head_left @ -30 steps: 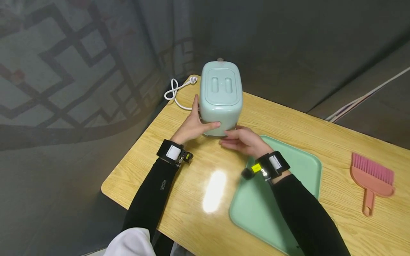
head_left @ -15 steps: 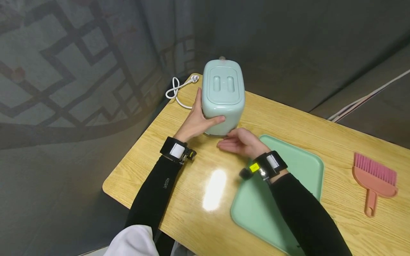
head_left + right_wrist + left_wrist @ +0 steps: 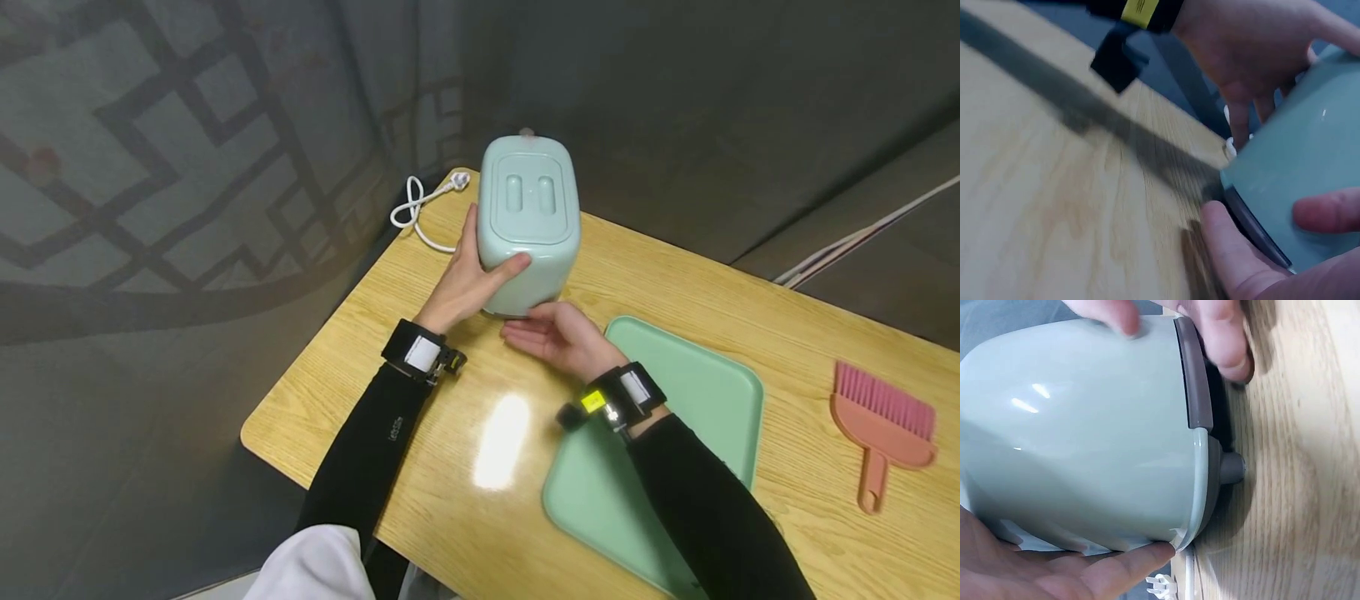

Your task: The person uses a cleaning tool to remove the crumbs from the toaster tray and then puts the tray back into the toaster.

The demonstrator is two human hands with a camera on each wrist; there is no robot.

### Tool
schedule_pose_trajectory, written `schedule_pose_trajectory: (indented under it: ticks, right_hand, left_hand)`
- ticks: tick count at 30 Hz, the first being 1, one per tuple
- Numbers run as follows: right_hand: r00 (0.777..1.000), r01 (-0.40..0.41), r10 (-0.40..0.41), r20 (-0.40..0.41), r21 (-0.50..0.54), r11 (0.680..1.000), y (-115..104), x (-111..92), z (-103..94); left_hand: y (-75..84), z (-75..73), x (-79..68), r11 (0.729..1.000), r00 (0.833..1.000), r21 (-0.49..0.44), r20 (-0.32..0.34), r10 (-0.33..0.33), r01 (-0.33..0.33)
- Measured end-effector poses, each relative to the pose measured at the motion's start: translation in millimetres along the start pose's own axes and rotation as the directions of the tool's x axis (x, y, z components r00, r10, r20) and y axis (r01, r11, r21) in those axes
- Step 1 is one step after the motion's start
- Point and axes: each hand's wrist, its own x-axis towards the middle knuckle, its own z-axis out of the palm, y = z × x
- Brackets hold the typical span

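A mint-green toaster stands near the table's back left corner, its lid marked by two oval recesses. My left hand holds it from the left, thumb across the near face and fingers along the side. At its lower near edge, my right hand has fingers low by the dark strip and the thumb by the face. The left wrist view shows a short grey foot beneath the toaster. In the right wrist view, the right fingers lie along the dark strip; their exact contact is blurred.
A white cord with a plug lies left of the toaster. The green tray is under the right forearm. Farther right lies a pink brush in an orange dustpan. Dark curtains hang behind the table edge.
My left thumb has slid higher on the near face. The right fingers have shifted slightly left, low under the near edge. The whole head view has drifted a little.
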Motion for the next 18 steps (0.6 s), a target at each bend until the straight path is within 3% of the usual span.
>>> schedule_pose_trajectory:
  ticks: [9,18]
  right_hand:
    - [0.999,0.026,-0.028,0.019,0.098,0.995,6.9,-2.4,-3.2]
    - [0.997,0.067,-0.07,-0.038,-0.083,0.994,11.2,2.1,-3.9]
  left_hand:
    - [0.3,0.3,-1.0,1.0,1.0,-0.001,0.007,0.017,-0.017]
    - [-2.0,-1.3,-3.7,1.0,0.999,0.003,0.025,0.027,-0.027]
